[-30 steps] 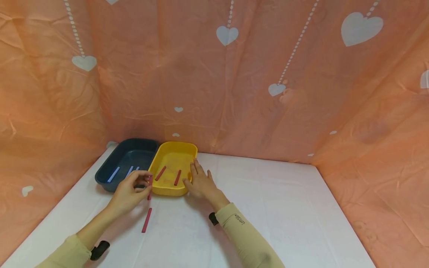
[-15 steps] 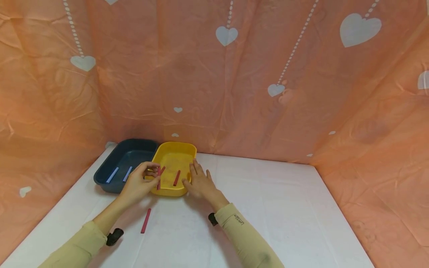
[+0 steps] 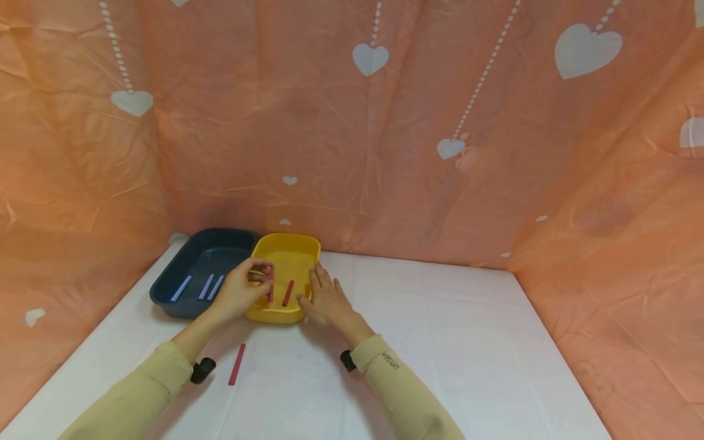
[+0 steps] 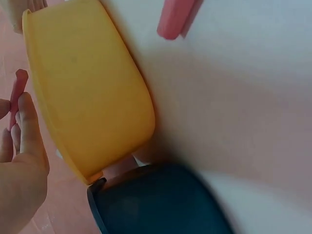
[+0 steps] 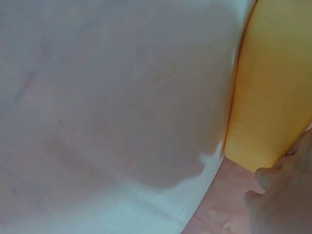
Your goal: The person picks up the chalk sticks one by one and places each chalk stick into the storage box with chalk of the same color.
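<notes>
Head view: our left hand pinches a short red plastic stick over the yellow plastic tray; our right hand, fingers straight, steadies its rim. Left wrist view: thin fingertip grip, so the stick could slip and fall outside. Right wrist view: only tray wall.

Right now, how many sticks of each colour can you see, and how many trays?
Red sticks: 3, one pinched by the left hand over the yellow tray, one lying in that tray, one on the table.
Pale blue sticks: 3, in the dark blue tray.
Trays: 2.
Total: 8.
</notes>
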Motion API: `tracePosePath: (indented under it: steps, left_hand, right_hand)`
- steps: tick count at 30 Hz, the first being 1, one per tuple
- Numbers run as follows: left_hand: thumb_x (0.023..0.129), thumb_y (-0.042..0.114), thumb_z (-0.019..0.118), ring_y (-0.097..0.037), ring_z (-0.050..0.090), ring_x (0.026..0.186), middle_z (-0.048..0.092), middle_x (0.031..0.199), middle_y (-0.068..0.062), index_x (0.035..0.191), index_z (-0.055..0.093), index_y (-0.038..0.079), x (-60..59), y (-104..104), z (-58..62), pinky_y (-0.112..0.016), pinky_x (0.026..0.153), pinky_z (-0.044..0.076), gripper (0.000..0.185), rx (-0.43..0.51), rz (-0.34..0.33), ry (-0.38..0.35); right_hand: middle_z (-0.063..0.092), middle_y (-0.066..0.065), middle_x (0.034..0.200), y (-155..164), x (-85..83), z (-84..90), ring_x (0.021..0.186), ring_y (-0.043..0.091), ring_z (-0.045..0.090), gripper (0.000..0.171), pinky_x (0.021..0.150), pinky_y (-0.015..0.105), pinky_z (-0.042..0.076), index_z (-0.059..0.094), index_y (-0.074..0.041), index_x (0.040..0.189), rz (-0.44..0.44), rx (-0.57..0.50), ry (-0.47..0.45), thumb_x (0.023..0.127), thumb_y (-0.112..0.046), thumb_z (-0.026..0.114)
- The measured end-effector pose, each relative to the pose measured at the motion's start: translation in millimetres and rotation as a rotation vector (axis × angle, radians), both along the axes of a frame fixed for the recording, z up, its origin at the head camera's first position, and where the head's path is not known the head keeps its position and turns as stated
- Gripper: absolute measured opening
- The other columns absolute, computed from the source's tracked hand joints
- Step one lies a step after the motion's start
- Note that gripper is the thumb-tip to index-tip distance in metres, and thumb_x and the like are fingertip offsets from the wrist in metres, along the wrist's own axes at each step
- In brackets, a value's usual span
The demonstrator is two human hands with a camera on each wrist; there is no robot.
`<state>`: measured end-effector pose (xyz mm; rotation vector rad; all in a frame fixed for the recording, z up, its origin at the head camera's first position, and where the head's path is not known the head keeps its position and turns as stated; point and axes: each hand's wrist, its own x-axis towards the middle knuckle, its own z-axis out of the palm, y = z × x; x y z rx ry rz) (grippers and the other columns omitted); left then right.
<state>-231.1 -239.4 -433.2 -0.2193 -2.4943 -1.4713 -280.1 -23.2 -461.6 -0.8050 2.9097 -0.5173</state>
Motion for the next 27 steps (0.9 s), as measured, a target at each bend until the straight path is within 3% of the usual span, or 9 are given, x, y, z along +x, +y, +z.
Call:
tracePosePath:
  steps: [10, 27]
  left_hand:
    - [0.093, -0.002, 0.068, -0.039, 0.068, 0.106, 0.063, 0.117, -0.025, 0.132, 0.059, -0.007, -25.5, 1, -4.7, -0.038, 0.083, 0.061, 0.04, -0.09, -0.015, -0.096]
    - [0.096, -0.001, 0.066, -0.032, 0.069, 0.095, 0.064, 0.115, -0.025, 0.129, 0.059, -0.008, -56.6, 2, -15.6, -0.035, 0.078, 0.06, 0.034, -0.19, -0.061, -0.25]
  right_hand:
    - [0.006, 0.012, 0.174, 0, 1.5, 1.2, 0.159, 0.029, 0.016, 0.075, 0.127, 0.05, 0.016, 0.018, -0.003, 0.165, -0.002, 0.0, 0.008, 0.109, -0.046, 0.041]
    - [0.006, 0.013, 0.174, 0, 1.0, 0.7, 0.159, 0.03, 0.017, 0.073, 0.127, 0.051, 0.016, 0.017, -0.002, 0.165, 0.008, -0.018, 0.018, 0.109, -0.043, 0.04]
